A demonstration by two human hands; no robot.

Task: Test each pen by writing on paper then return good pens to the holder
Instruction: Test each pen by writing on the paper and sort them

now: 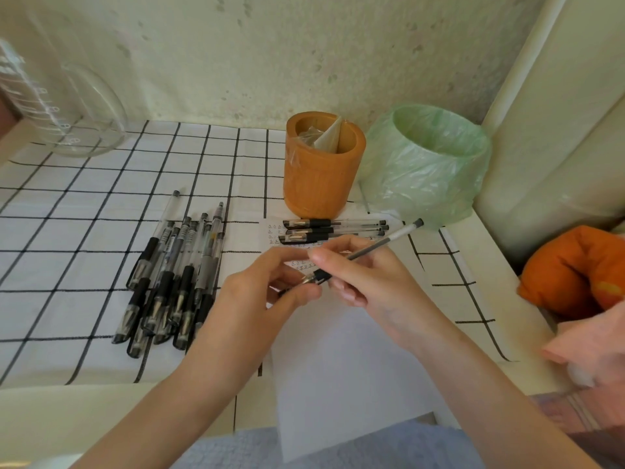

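Over a white sheet of paper (341, 360) my right hand (365, 275) grips a clear black-gripped pen (389, 240), its rear end pointing up and right. My left hand (270, 289) pinches the tip end of that same pen, probably its cap, though my fingers hide it. Handwritten marks show at the paper's top. Three capped pens (333, 229) lie side by side on the paper's far edge, in front of the orange-brown pen holder (321, 184). A pile of several black-capped pens (172, 282) lies to the left on the grid cloth.
A small bin lined with a green plastic bag (426, 167) stands right of the holder. A clear glass measuring jar (57, 106) sits at the far left. An orange cushion (575, 272) lies off the table's right edge. The wall runs close behind.
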